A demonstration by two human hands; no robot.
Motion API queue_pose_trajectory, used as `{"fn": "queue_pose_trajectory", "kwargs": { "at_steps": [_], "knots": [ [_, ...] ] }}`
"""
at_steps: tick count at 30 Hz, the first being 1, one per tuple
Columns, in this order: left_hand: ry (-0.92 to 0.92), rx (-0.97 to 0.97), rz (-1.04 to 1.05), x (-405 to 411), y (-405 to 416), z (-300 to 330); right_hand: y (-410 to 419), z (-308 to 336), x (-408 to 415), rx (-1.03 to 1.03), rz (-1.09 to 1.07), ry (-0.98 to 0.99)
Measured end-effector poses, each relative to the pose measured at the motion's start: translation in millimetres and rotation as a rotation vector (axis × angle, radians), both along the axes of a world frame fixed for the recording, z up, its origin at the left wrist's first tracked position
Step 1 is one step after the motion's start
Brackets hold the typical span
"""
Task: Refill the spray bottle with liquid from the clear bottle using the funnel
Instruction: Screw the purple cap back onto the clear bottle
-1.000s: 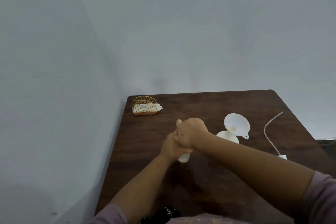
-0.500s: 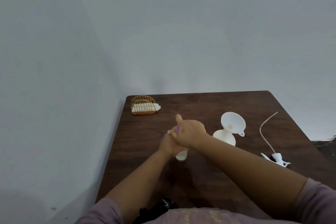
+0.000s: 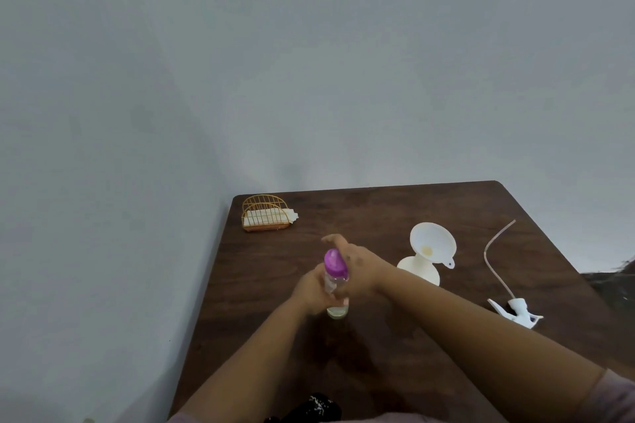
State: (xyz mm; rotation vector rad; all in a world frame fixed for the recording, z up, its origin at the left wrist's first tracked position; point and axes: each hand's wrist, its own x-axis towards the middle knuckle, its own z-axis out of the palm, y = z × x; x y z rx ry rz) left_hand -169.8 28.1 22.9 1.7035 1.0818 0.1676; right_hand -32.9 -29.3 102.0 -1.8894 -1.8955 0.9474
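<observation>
Hands meet around the clear bottle upright on the table. Left hand grips its body; right hand, fingers loosely curled, sits beside the purple cap. Funnel stands well right.

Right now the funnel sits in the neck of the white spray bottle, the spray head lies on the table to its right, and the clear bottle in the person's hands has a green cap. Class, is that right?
One detail is wrong: the cap on the clear bottle is purple, not green, as the head view shows. The funnel does sit in the white spray bottle, the spray head lies on the table to its right, and both hands are on the clear bottle.
</observation>
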Motion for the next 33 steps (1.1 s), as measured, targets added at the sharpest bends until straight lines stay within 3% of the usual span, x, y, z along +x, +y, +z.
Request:
{"fn": "queue_pose_trajectory", "kwargs": {
  "at_steps": [9,22,33],
  "knots": [
    [0.000,0.077,0.024,12.1,20.8,15.4,32.8,12.3,17.6,0.068,0.033,-0.014],
    [-0.175,0.178,0.270,62.5,139.8,80.1,171.7,73.1,76.9,0.163,-0.041,-0.008],
    [-0.056,0.258,0.328,96.5,220.7,57.2,269.3,35.9,92.3,0.105,-0.083,0.002]
  ]
}}
